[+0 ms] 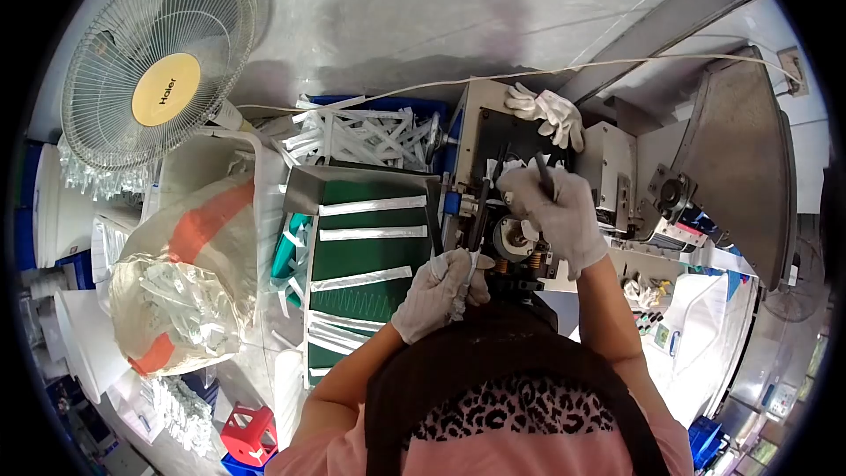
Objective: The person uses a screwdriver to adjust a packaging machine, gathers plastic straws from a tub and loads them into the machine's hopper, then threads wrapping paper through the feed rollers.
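Both hands wear white gloves. My left hand (441, 289) is closed around a crumpled silvery-white strip (462, 298), low in front of my body and right of the green conveyor belt (364, 255). My right hand (555, 211) is closed on a dark, thin tool (545, 178), above the right side of the machine (514, 240). Flat silvery-white strips (372, 206) lie across the green belt. A pair of white gloves (548, 113) rests on top of the machine.
A fan (165, 88) stands at the upper left. Below it is a large bag (189, 273) of scraps. A blue bin (445, 107) heaped with strips sits behind the belt. A cable (493, 79) crosses behind the machine. A red stool (249, 434) stands at lower left.
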The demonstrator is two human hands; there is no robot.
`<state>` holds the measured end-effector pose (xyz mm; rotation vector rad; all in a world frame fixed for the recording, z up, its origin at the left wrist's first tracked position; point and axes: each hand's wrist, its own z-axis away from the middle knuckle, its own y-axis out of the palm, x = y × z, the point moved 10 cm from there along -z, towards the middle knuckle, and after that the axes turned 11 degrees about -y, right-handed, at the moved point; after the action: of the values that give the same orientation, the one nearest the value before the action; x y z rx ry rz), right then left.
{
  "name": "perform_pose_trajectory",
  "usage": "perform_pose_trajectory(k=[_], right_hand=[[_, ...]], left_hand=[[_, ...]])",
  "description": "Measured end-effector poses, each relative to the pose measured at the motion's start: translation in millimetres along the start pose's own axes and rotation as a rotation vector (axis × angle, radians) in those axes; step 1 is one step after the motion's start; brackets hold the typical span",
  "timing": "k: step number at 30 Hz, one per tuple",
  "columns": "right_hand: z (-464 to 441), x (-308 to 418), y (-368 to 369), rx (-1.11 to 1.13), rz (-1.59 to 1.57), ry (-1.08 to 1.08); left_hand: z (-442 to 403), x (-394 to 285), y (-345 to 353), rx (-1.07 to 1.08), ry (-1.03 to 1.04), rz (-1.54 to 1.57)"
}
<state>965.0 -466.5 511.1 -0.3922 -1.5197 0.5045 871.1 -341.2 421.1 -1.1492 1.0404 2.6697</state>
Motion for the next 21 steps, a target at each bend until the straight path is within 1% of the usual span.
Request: perform_pose_trajectory(k=[2, 3, 4, 6, 8, 9, 10, 12, 13, 16, 17, 18, 19, 20, 21], right_hand=[[7, 23, 15, 0.025, -0.041, -0.261], [11, 30, 21, 0.128, 0.09, -0.147], [14, 33, 22, 0.005, 0.141, -0.25], [15, 11, 35, -0.034, 0.018, -0.122], [19, 0, 43, -0.004, 0.047, -0.102], [20, -3, 46, 0.023, 0.076, -0.085], [19, -5, 44, 0.017, 0.072, -0.081], [19, -22, 60, 0.146, -0.327, 0.099], [23, -17, 56, 0.195, -0.414, 0.237], [13, -1, 35, 0.109, -0.465, 0.179], [8, -1, 33, 0.216, -0.271, 0.154], [-1, -30, 13, 0.008, -0.16, 0.133], [-10, -36, -10, -0.191, -0.045, 0.106], [-9, -45, -48, -0.35, -0.141, 0.117], [-9, -33, -85, -0.515, -0.24, 0.109]], left_hand=[[2, -2, 0, -0.063, -0.057, 0.053], [0, 1, -1, -0.059, -0.054, 0.052], [-5, 6, -1, -0.029, -0.041, 0.109], [-12, 15, 1, 0.002, -0.03, 0.168], [-13, 12, 5, -0.048, 0.067, -0.109], [-12, 4, 10, -0.014, 0.129, -0.105], [-9, 2, 9, -0.012, 0.123, -0.112], [-6, 14, 19, 0.181, -0.111, 0.088], [-7, 16, 16, 0.189, -0.114, 0.08], [-10, 28, 21, 0.272, -0.168, 0.083], [-10, 29, 22, 0.264, -0.169, 0.115], [-10, 28, 24, 0.264, -0.173, 0.139], [-11, 28, 26, 0.274, -0.173, 0.133], [-9, 29, 31, 0.306, -0.166, 0.074], [-7, 30, 36, 0.332, -0.159, 0.017]])
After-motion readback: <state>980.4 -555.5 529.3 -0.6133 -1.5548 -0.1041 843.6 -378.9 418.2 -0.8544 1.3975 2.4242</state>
